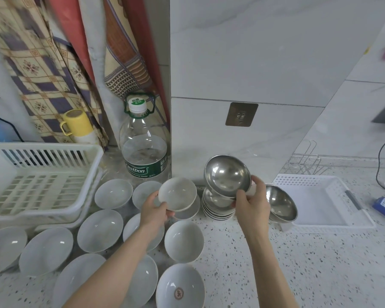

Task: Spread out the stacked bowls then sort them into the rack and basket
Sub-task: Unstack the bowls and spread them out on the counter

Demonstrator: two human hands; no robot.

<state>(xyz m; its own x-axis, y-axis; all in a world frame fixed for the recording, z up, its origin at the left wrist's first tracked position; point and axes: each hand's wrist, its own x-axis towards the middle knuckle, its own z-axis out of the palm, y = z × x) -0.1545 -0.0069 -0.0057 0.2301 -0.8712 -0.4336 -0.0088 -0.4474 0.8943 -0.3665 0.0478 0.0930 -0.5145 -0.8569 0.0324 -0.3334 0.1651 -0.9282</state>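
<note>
The steel bowl (227, 175) is lifted off the stack of steel bowls (218, 206) and tilted so its hollow faces the camera; the right hand (250, 202) grips it by the lower rim, thumb over the near edge and fingers behind. The stack sits directly beneath that hand's fingertips, touching nothing else. Just right of the right hand a second steel bowl (281, 202) rests tipped against the near left corner of the white basket (316, 203), so the basket lies to the right of this hand and well apart from the other.

The left hand (155, 210) pinches a small white ceramic bowl (177, 194) by its near rim, held above another white bowl just beyond the fingers. Below and left of the left hand, many white bowls (100, 230) lie spread singly on the speckled counter (320, 263). Further left of that hand stands the white dish rack (42, 181).

Judging from this layout, spreading is not yet finished: steel goes right, ceramic left, and each hand is the nearer one for its own side.
</note>
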